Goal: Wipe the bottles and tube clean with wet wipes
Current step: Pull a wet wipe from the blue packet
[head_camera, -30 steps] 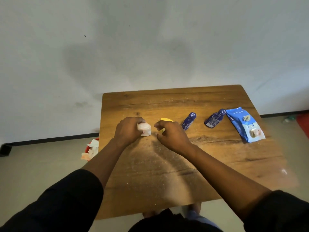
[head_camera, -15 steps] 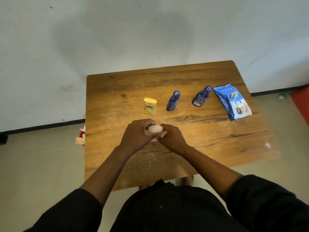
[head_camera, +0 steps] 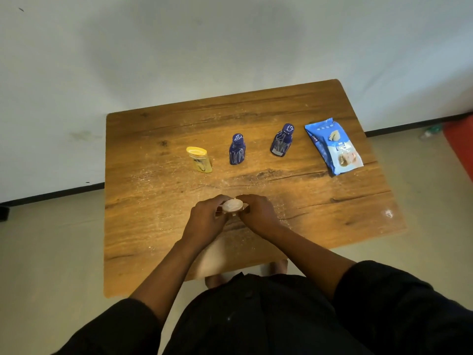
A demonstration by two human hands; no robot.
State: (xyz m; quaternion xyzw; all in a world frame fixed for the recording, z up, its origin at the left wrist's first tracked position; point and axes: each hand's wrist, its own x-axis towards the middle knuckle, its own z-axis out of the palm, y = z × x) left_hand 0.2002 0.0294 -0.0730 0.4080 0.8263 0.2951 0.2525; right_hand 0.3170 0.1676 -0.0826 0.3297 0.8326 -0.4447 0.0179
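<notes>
Bottle (head_camera: 232, 205) mostly hidden; both hands' fingers (head_camera: 220, 204) wrap it.

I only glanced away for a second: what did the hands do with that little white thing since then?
Both hands, left hand and right hand, drew the white item from beside the yellow-capped bottle toward the table's near side. Both grip it as before. The two blue bottles and wipes pack stayed put.
</notes>
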